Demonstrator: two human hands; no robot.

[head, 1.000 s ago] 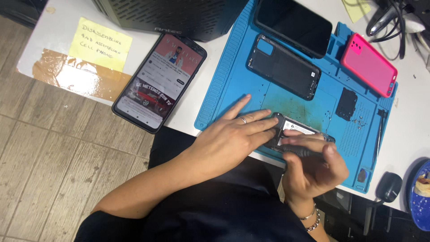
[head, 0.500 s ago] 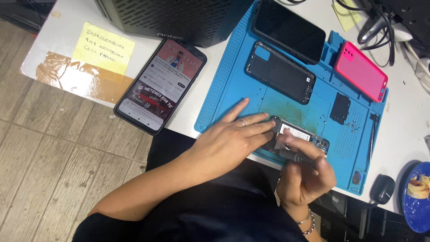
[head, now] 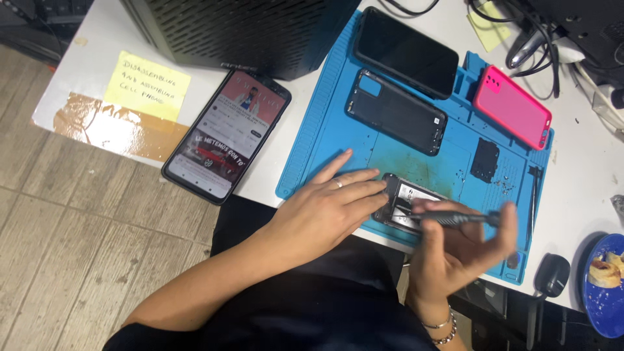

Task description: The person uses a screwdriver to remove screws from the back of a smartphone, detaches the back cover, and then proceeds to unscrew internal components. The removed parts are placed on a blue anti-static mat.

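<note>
The opened phone [head: 408, 207] is pinned just beyond the left hand [head: 325, 211], fingers flat and together; a screwdriver [head: 455, 219], gripped by the right hand [head: 458, 250], lies across it.

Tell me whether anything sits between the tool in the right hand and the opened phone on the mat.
Nothing visible does. The right hand holds the dark tool directly over the opened phone, its tip at the phone's inside. The left hand presses on the phone's left end, beside the tool's path, not across it.
</note>
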